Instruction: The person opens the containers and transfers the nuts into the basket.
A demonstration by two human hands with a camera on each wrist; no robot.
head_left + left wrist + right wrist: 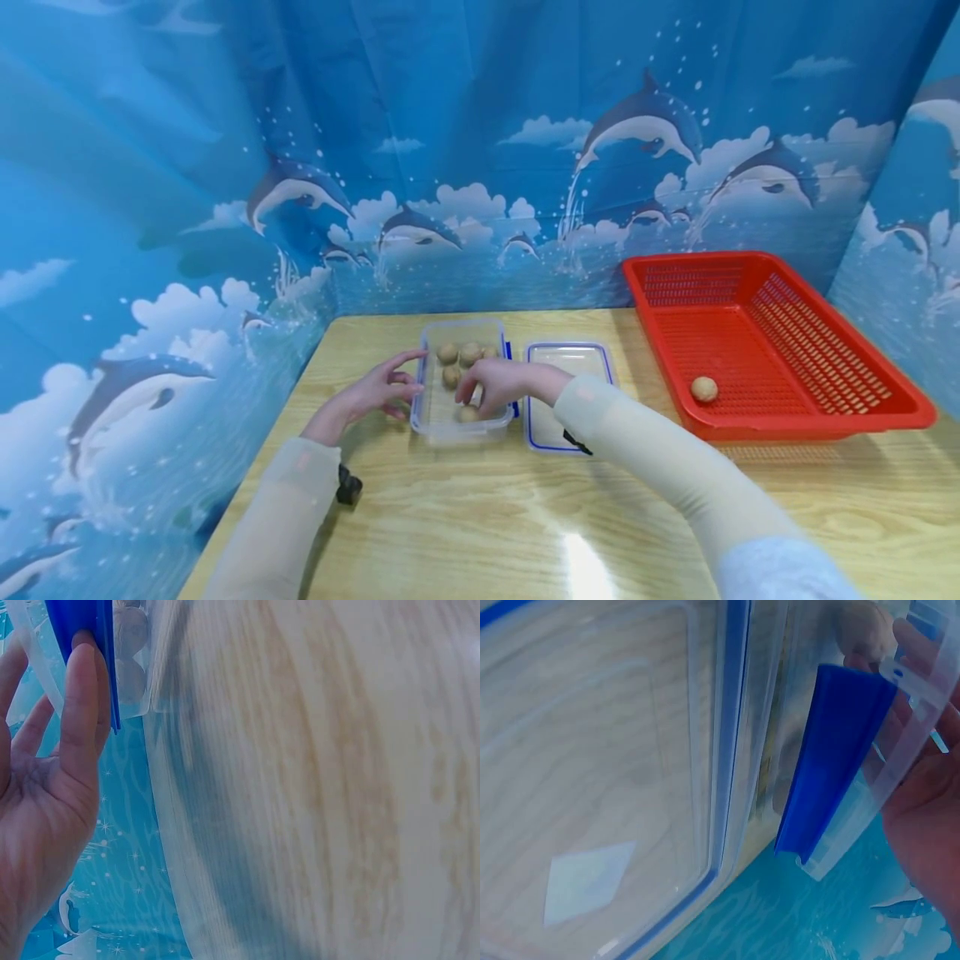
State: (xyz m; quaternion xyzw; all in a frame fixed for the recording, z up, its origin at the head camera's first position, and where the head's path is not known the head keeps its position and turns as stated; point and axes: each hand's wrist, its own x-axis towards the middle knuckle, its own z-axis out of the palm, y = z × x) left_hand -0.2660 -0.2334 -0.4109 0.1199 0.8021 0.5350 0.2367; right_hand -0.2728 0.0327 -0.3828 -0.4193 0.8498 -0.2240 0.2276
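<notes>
A clear plastic food container [450, 429] with blue clips holds several walnuts [447, 353], most of them grouped toward its far end. My right hand [497, 385] reaches over the container's right side, fingers pointing down inside. Its fingers and thumb are curled about a walnut [470, 413] near the front wall. Along the left wall is my left hand [372, 392], fingers spread and loosely bent, tips right at the rim. In the left wrist view, its fingers overlap a blue clip [84, 645]. Another blue clip [836, 761] hangs unfastened in the right wrist view.
Right of the container lies its clear lid [542, 417] with a blue seal, partly under my right forearm. A red plastic basket [750, 333] stands at the table's right, one walnut [704, 389] in it. A dolphin-print curtain [465, 150] closes off the back and left.
</notes>
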